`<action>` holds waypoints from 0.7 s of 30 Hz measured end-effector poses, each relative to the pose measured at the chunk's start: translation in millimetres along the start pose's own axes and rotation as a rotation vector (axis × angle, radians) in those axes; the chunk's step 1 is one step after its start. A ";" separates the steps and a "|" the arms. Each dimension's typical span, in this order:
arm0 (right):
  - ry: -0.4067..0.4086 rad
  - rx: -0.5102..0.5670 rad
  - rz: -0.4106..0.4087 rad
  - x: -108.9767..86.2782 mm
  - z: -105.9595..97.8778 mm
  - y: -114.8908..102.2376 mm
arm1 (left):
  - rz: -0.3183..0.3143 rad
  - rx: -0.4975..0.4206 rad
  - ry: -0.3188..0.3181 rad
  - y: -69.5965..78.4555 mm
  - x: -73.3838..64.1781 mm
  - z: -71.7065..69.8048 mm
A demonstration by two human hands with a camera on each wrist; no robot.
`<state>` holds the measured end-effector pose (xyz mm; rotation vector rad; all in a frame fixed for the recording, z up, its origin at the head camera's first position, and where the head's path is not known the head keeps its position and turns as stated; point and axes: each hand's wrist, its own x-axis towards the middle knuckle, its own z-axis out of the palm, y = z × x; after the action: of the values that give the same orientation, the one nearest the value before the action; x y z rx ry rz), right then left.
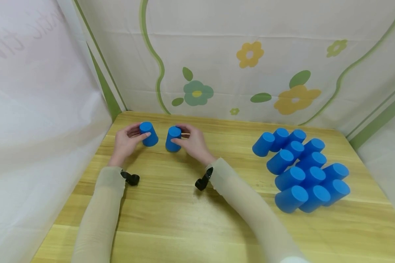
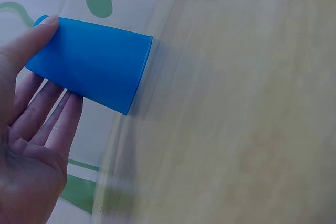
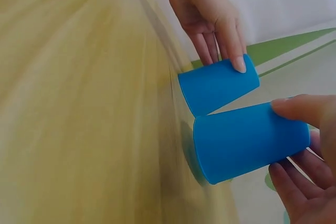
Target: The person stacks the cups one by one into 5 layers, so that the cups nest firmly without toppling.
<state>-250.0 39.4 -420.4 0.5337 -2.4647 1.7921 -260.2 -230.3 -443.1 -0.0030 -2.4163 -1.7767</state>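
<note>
The left hand (image 1: 126,142), left of centre in the head view, pinches one blue cup (image 1: 151,138) between its thumb and fingers. The right hand (image 1: 195,143), just right of it in the frame, pinches a second blue cup (image 1: 171,145) the same way, thumb on the near side. Both cups have the narrow closed end up and the wide rim down, and they stand near each other with a gap between, at the upper left of the worktop (image 1: 158,219). Whether either rim touches the wood is hard to tell. The left wrist view shows the left hand's thumb near the closed end, its fingers along the opposite side.

At the right of the head view, well apart from the hands, a cluster of blue cups (image 1: 297,173) stands upside down in close, uneven rows. Light sleeves (image 1: 98,212) cover both forearms, and a black device (image 1: 132,179) sits at each wrist. Behind the worktop, across the top of the frame, hangs a white cloth (image 1: 224,73) printed with flowers (image 1: 204,89) and leaves (image 1: 260,97).
</note>
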 end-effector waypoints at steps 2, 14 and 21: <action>0.006 -0.009 0.004 7.5 5.0 -0.3 | 0.003 0.003 0.004 0.2 -0.1 0.1; 0.000 -0.126 0.042 34.4 27.3 3.4 | -0.017 -0.013 -0.008 2.8 -1.6 0.6; -0.016 -0.150 0.062 38.2 35.0 0.1 | 0.005 -0.012 -0.002 2.0 -0.3 0.0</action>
<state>-280.2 -2.6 -422.9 0.4682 -2.6267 1.6106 -259.7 -229.6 -441.2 -0.0129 -2.4051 -1.7897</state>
